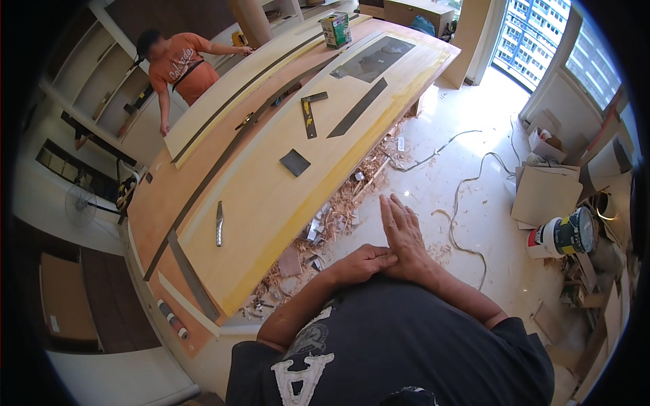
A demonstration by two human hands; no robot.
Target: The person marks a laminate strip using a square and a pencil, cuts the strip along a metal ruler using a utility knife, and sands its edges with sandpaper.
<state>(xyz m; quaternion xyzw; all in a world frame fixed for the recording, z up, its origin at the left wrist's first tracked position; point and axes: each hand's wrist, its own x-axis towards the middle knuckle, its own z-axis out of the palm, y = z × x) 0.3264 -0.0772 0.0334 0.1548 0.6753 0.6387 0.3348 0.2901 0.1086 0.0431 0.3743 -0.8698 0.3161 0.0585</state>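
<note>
My left hand (365, 262) is closed, its curled fingers and thumb pressed against the base of my right hand (405, 237). Whether anything small is pinched there is hidden. The fingers of my right hand are stretched out and held close together. Both hands are in front of my dark shirt, just off the near edge of a long pale wooden panel (264, 223) with a yellow edge. On that panel lie a silver utility knife (219, 224), a dark square sheet (295, 162), a black-and-yellow try square (310, 116) and a dark flat strip (357, 108).
Across the table, a person in an orange shirt (186, 68) touches another pale panel (230, 95). A green tin (335, 30) stands at the far end. Wood shavings (345, 196) and a cable (460, 196) lie on the floor. A bucket (575, 230) and cardboard (545, 193) are at right.
</note>
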